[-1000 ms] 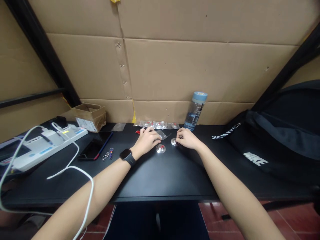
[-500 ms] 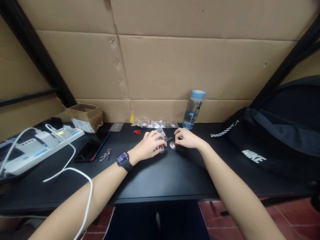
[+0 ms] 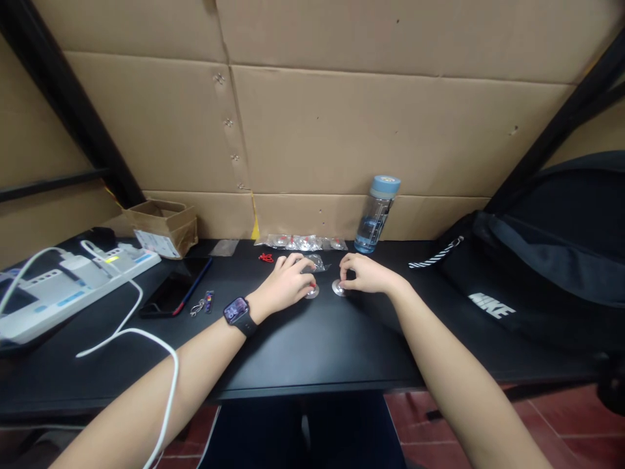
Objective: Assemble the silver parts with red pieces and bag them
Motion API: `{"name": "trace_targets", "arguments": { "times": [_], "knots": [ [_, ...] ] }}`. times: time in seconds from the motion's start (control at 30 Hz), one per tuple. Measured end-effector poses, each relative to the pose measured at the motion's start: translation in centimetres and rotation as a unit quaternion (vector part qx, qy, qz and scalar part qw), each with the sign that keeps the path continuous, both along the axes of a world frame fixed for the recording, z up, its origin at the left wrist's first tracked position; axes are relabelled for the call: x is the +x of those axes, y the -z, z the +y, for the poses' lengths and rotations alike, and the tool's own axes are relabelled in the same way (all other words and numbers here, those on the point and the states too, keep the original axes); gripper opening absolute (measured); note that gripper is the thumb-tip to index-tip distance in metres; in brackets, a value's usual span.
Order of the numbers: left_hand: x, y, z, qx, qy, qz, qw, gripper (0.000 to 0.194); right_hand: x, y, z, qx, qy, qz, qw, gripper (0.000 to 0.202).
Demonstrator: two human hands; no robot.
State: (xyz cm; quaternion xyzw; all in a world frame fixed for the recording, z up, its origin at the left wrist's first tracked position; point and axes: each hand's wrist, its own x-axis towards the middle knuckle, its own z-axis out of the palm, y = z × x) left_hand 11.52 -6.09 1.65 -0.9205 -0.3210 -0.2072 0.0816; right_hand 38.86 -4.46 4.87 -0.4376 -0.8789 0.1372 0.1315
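Observation:
Two small shiny round discs with red at the middle rest on the black table, side by side. The thumb and index finger of my left hand (image 3: 291, 279) are closed at the red middle of the left disc (image 3: 312, 293); its other fingers curl loosely above the table. My right hand (image 3: 364, 272) pinches at the middle of the right disc (image 3: 336, 288), covering most of its top. Just behind my left hand lies a crumpled clear plastic wrapper (image 3: 319, 262). A small red cord bundle (image 3: 266, 258) sits beyond its knuckles.
Clear packets (image 3: 303, 243) with more discs line the back. A water bottle (image 3: 377, 215) stands behind my right hand. Leftward are a phone (image 3: 176, 286), keychain (image 3: 202, 304), power strip (image 3: 78, 280) and open cardboard box (image 3: 163, 228); a white cable (image 3: 163, 348) crosses my left forearm. A black bag (image 3: 527, 280) is right.
My left hand has drawn its fingers together at the left disc's red middle and away from the clear wrapper, which now lies on the table. My right hand stays at its disc.

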Motion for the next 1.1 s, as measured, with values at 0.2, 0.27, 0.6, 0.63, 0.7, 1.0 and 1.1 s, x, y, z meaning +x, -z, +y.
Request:
{"name": "trace_targets", "arguments": {
  "times": [0.2, 0.27, 0.6, 0.63, 0.7, 1.0, 1.1],
  "knots": [
    [0.2, -0.4, -0.2, 0.019, -0.003, -0.036, 0.999, 0.009, 0.3, 0.4, 0.3, 0.012, 0.000, -0.024, 1.000, 0.006],
    [0.2, -0.8, -0.4, 0.026, -0.005, -0.059, 0.998, 0.009, 0.5, 0.5, 0.5, 0.024, 0.004, -0.039, 0.999, 0.003],
    [0.2, -2.3, -1.5, 0.032, -0.009, -0.091, 0.995, 0.018, 0.3, 0.0, 0.0, 0.064, 0.013, -0.040, 0.997, 0.006],
    [0.2, -2.4, -1.6, 0.028, -0.010, -0.092, 0.995, 0.018, 0.3, -0.4, -0.3, 0.069, 0.011, -0.024, 0.997, 0.006],
    [0.2, -2.5, -1.7, 0.021, -0.012, -0.095, 0.995, 0.017, 0.1, -1.4, -0.9, 0.077, 0.001, 0.022, 0.997, 0.008],
    [0.0, -2.8, -1.7, 0.032, -0.035, -0.135, 0.990, 0.018, -1.4, -2.3, -1.7, 0.143, -0.018, 0.165, 0.976, 0.009],
    [0.0, -2.9, -1.7, 0.021, -0.059, -0.177, 0.982, 0.018, -1.7, -2.0, -1.7, 0.143, -0.009, 0.166, 0.976, 0.010]
  ]
}}
